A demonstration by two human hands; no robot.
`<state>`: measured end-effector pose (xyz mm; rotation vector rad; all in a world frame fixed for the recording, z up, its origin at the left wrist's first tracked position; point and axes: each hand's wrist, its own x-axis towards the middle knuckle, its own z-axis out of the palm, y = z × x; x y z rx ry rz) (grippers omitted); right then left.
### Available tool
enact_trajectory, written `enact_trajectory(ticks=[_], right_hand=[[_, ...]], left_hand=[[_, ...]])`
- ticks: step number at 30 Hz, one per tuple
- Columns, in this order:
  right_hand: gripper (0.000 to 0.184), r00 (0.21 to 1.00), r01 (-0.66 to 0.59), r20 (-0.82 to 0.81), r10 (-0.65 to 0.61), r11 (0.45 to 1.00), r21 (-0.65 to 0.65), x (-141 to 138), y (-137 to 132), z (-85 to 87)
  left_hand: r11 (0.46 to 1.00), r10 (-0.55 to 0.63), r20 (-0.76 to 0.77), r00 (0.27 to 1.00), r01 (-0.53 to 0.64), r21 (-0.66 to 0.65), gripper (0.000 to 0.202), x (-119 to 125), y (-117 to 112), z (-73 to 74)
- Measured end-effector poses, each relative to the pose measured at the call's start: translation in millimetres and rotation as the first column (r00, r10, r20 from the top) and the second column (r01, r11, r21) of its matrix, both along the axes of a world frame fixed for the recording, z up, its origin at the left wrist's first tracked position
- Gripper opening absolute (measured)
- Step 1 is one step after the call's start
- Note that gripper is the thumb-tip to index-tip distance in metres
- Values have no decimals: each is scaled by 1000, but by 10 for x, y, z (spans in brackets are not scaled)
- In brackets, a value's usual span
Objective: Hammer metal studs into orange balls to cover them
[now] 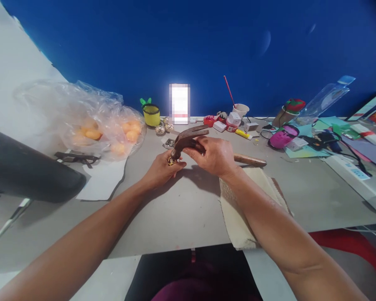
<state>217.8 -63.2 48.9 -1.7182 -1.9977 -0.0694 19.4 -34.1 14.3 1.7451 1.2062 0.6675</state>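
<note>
My right hand [213, 155] is wrapped round a claw hammer [188, 138] close to its rusty head; the wooden handle [250, 159] sticks out to the right. The hammer's face rests on a small shiny gold-wrapped ball [172, 160]. My left hand [161, 167] pinches that ball against the grey table [181, 209], just left of the right hand. My right forearm lies over a cream cloth pad [238, 217].
A clear plastic bag with orange balls [113, 129] lies at the left, beside a black curved object [28, 171]. A yellow cup [151, 114], several foil-wrapped balls [163, 127], a paper cup [240, 109], boxes, a pink pouch [282, 138], a bottle [326, 98] and a power strip [354, 173] crowd the back and right.
</note>
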Motion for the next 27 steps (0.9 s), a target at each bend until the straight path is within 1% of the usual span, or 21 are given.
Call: enact_trajectory(ticks=[3, 5, 7, 9, 11, 13, 16, 18, 23, 27], right_hand=[[50, 1000, -6, 6, 6, 1000, -9, 19, 15, -3], [50, 1000, 23, -5, -23, 1000, 20, 33, 23, -2], [50, 999, 48, -17, -48, 998, 39, 38, 25, -2], [49, 999, 37, -12, -36, 999, 28, 31, 21, -7], [48, 1000, -4, 1, 4, 1000, 18, 18, 15, -14], [48, 1000, -30, 2, 30, 999, 40, 9, 8, -16], [49, 999, -4, -31, 7, 995, 100, 7, 0, -7], [50, 999, 6, -45, -1, 994, 105, 5, -1, -3], [47, 998, -65, -8, 66, 996, 55, -9, -2, -11], [47, 1000, -21, -15, 22, 996, 82, -9, -2, -25]], left_hand=[[999, -43, 63, 997, 45, -24, 26, -17, 7, -23], [997, -67, 124, 990, 72, -35, 31, -28, 18, -49], [995, -78, 147, 986, 86, -49, 31, -29, 25, -62], [994, -71, 125, 990, 81, -74, 28, -18, 20, -45], [995, -46, 91, 995, 54, -86, 26, 2, 5, -5], [997, -11, 68, 998, 17, -80, 28, 20, -11, 38], [998, 13, 43, 999, -11, -68, 31, 27, -20, 68], [997, 12, 30, 999, -10, -71, 33, 20, -16, 64], [997, 8, 30, 1000, -5, -79, 33, -1, 8, 38], [997, 1, 27, 1000, 1, -76, 25, 3, 19, 21]])
